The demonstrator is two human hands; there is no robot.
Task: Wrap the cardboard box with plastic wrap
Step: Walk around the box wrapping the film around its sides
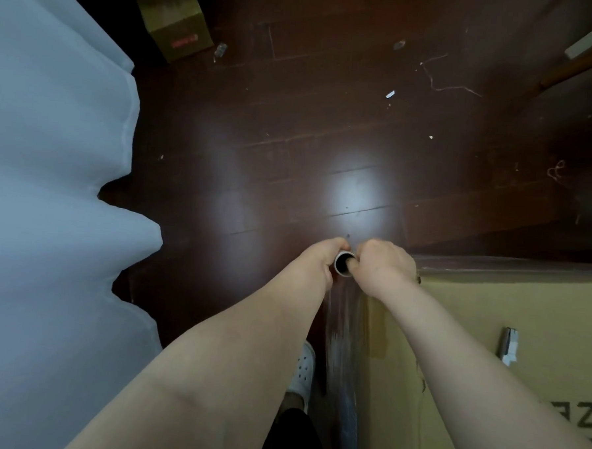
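Dark wooden floor (293, 121), small carton (175, 19), large cardboard box (487, 337), scraps (390, 94), perhaps thread (432, 83)

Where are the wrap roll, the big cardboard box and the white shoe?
plastic wrap roll (337, 265): head view, rim of its tube end.
cardboard box (539, 323): head view, bare top face.
white shoe (303, 369): head view, its holed top.

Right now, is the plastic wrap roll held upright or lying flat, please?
Upright: the roll points its open core at the downward-looking camera, gripped by left hand and right hand.
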